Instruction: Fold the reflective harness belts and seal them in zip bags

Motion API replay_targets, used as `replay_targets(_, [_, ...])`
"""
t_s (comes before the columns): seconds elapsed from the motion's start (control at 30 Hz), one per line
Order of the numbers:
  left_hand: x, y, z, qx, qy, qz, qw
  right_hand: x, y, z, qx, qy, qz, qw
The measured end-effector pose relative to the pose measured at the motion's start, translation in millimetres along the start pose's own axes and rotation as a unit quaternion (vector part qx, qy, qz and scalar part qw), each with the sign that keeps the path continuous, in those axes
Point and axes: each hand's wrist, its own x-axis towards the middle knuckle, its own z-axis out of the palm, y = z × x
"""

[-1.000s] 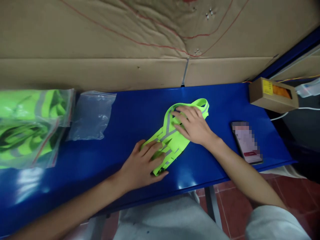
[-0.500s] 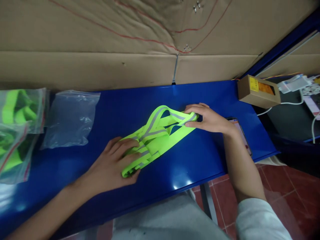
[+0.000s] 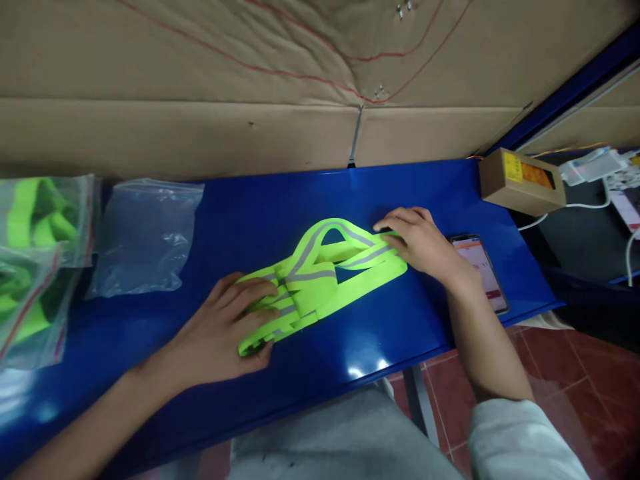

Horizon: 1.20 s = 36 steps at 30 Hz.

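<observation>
A neon yellow-green reflective strap vest (image 3: 320,279) with grey stripes lies folded lengthwise on the blue table, a loop of strap bulging up at its far side. My left hand (image 3: 235,327) grips the near left end of the bundle, fingers over the top and thumb along the front edge. At the right end is my right hand (image 3: 417,240), its fingers loosely bent and apart, with the thumb side over the strap tip. Whether that hand still touches the strap is hard to tell.
Clear zip bags with neon straps (image 3: 47,220) lie at the left beside a flat clear zip bag (image 3: 145,240). A phone (image 3: 480,273) rests right of my right hand. Behind it sit a cardboard box (image 3: 523,180) and white cables. A cardboard-covered wall (image 3: 225,137) borders the table's back.
My right hand has loosened its hold on the strap's right end and moved slightly right. The raised loop has settled lower, and my left hand keeps its grip.
</observation>
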Motion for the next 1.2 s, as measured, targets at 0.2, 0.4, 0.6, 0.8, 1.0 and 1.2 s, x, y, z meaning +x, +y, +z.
replay_targets(0.2, [-1.7,-1.3,0.7,-0.013,-0.011,-0.018,1.000,6.4,-36.2,1.5,0.108,-0.007,0.047,0.993])
replay_targets(0.4, [-1.8,-3.7,3.6,0.008,0.015,0.005,1.000,0.3,-6.8,-8.0,0.249,-0.094,0.066,0.962])
replay_targets(0.6, [3.7,-6.2,3.0,0.020,0.038,0.040,0.998,-18.1,7.6,-43.3,0.234,-0.179,0.026,0.955])
replay_targets(0.8, [4.6,-6.1,1.4,0.022,0.043,0.045,0.998,-27.4,-13.1,-44.2,0.225,-0.158,0.077,0.958])
replay_targets(1.0, [2.1,-7.3,3.9,0.022,0.044,0.044,0.998,-42.3,-23.4,-29.1,0.279,-0.160,0.181,0.929])
replay_targets(1.2, [0.0,-6.8,5.0,0.006,0.052,0.032,0.998,-44.0,-24.5,-33.3,0.412,-0.153,0.236,0.867])
